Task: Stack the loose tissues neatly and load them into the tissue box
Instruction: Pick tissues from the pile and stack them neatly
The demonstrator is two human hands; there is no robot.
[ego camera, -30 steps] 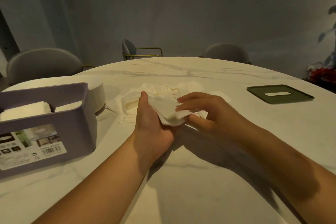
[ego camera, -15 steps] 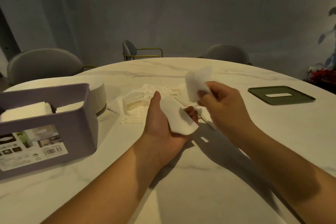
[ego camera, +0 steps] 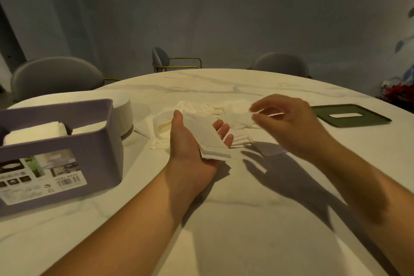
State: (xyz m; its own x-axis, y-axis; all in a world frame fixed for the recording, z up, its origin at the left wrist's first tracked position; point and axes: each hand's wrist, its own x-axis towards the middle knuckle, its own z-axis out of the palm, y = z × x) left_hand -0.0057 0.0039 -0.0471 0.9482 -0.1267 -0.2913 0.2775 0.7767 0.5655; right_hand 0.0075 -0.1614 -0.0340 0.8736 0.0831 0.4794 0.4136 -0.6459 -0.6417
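Marble-patterned tabletop, round and smooth, carries all items. We cradle a small squared stack of tissues on the left hand, palm up, fingers nearly straight beneath it. Our right hand hovers, blurred, above the loose tissues at table centre; we cannot tell whether it pinches a sheet. Tissues are light, soft and limp, so we judge an edge or corner the best hold. The rigid purple tissue box stands left, partly filled; a flat green lid lies right.
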